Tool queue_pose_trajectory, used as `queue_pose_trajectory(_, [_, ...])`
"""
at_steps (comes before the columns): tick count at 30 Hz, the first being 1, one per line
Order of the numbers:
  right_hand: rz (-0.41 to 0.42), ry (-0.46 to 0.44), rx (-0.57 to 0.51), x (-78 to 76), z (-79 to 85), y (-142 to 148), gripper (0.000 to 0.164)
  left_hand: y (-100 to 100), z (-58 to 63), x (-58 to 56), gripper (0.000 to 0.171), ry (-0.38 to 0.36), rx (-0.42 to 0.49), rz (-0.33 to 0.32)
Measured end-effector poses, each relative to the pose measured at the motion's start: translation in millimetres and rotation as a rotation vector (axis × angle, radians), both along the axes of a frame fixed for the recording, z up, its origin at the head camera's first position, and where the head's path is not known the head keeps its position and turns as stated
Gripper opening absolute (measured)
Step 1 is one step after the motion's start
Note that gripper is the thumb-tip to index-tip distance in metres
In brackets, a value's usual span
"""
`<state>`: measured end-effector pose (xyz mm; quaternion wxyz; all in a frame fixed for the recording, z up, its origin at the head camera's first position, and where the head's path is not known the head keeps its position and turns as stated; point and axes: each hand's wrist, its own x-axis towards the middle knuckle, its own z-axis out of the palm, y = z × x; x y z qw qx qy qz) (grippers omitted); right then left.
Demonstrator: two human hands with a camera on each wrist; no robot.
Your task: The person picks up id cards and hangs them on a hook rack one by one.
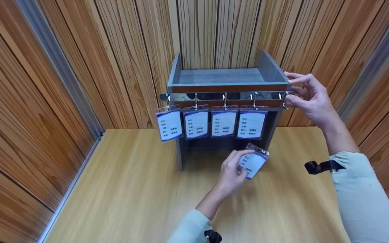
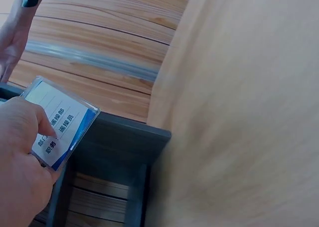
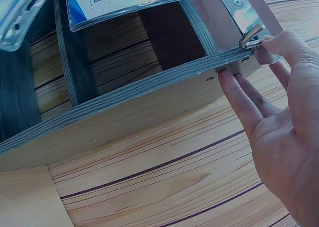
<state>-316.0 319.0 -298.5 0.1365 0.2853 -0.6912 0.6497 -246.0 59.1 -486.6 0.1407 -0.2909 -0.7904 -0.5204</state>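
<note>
My left hand (image 1: 230,173) pinches a clear-cased ID badge (image 1: 256,163) by its side, between thumb and fingers. The badge is tilted, its slotted top edge toward the upper right, in front of the shelf's lower right. My right hand (image 1: 312,98) grips the right edge of a small grey shelf (image 1: 274,67). In the right wrist view its thumb touches a metal hook (image 3: 251,36) at the rail's end, while other fingers (image 3: 241,95) press the side panel. From the hook rail (image 1: 211,96) hang several similar ID badges (image 1: 224,123); no badge hangs on the rightmost hook.
The shelf stands on a light wooden table (image 1: 130,189) close to the plank-clad back wall (image 1: 198,33). Similar wood-look walls rise on the left and right. An open-topped compartment (image 1: 219,76) lies above the hook rail.
</note>
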Motion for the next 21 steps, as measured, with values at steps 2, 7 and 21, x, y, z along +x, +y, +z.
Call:
queue_pose_trajectory(2, [0.011,0.005,-0.007,-3.1,-1.5,1,0.041,2,4.9,-1.1,0.070,0.039,-0.002,0.012])
queue_pose_trajectory(7, [0.034,0.017,-0.019,-6.1,-3.4,1,0.042,9,17.0,-1.8,0.070,0.103,-0.008,0.018])
queue_pose_trajectory(21, [0.039,0.027,-0.014,-4.5,-2.5,4,0.042,27,57.4,-6.6,0.066,0.132,-0.025,-0.024])
